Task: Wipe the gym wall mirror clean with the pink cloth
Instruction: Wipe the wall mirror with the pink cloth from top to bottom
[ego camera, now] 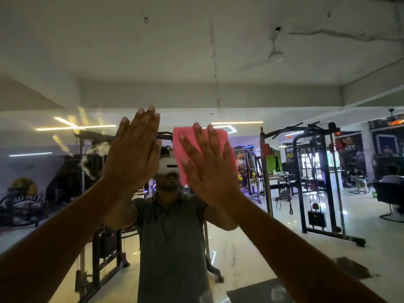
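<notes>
Pink cloth (202, 150) pressed flat on gym wall mirror (240, 84) by right hand (207, 165), fingers spread straight. Left hand (134, 154) at 9 o'clock of cloth, fingers together, straight, empty. Cloth judged soft, light, slip-prone; best held under palm centre.

Both arms raised; left hand (133, 154) flat, right hand (207, 169) fingers straight.

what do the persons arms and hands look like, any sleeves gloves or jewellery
Both arms are bare from the frame's edge to the wrists: no sleeves reach them in direct view. The left hand and right hand wear no gloves, and no rings, watch or bands show. Fingernails are short. In the mirror, the reflection shows a short-sleeved grey polo shirt.
</notes>
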`<state>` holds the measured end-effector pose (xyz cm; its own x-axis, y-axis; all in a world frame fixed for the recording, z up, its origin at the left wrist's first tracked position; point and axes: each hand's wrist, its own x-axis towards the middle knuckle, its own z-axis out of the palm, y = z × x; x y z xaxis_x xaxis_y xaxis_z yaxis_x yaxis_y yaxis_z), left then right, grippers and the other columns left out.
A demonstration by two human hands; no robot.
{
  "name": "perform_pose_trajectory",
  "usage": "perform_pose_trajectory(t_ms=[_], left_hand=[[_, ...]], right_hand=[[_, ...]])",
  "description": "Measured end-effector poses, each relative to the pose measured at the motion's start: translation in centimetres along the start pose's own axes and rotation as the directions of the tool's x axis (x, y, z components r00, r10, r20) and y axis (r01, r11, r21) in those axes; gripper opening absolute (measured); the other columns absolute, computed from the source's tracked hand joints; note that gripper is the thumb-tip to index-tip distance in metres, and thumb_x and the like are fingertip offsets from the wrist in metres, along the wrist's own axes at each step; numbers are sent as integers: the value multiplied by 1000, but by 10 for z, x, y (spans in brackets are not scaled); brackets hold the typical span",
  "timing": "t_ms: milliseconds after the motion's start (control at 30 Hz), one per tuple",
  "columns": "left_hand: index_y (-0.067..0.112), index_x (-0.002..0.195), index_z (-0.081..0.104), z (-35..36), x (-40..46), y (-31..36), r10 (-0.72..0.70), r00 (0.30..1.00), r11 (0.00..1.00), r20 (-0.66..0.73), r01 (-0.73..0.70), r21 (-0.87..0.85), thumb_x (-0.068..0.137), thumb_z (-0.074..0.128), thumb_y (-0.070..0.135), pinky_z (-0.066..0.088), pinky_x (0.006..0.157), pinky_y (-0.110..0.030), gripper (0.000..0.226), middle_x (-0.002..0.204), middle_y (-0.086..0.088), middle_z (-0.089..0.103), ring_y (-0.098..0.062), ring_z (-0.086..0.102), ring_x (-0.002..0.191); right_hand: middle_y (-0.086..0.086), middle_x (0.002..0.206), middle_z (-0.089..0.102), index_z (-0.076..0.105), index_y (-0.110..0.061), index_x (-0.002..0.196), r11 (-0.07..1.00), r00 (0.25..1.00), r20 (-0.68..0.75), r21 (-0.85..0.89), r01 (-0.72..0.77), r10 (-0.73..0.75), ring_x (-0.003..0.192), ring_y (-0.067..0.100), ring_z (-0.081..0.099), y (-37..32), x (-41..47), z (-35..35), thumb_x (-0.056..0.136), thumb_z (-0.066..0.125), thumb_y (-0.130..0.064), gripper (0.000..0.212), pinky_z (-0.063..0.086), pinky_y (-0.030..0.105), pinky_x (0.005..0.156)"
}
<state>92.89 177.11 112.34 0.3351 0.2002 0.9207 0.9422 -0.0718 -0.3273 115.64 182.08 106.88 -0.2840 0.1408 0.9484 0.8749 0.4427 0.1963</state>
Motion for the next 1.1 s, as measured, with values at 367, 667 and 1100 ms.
perform_pose_trajectory(t_ms=[367,667,1100], left_hand=[[12,171,26,4,2,-6,-6,999,999,-34,4,-44,112,27,46,7,136,-51,68,180,-8,18,-25,11,168],[15,171,26,-12,-6,-31,15,1000,1000,4,-15,-9,112,27,47,10,136,-52,67,179,-6,20,-24,13,167],[13,171,24,-42,-47,-135,-85,996,996,-21,84,-39,113,30,46,7,136,-53,67,180,-8,18,-24,11,168]], right_hand=[[9,185,-5,5,-38,176,992,988,-103,-19,-121,118,170,39,-5,2,86,-8,113,11,-63,68,12,72,132],[7,185,1,7,-43,174,978,969,-136,59,-201,208,170,39,-1,13,104,-9,116,19,-59,62,11,72,133],[13,166,43,50,-24,157,972,950,-210,80,-219,231,156,42,35,-65,101,-11,117,28,-49,52,35,72,124]])
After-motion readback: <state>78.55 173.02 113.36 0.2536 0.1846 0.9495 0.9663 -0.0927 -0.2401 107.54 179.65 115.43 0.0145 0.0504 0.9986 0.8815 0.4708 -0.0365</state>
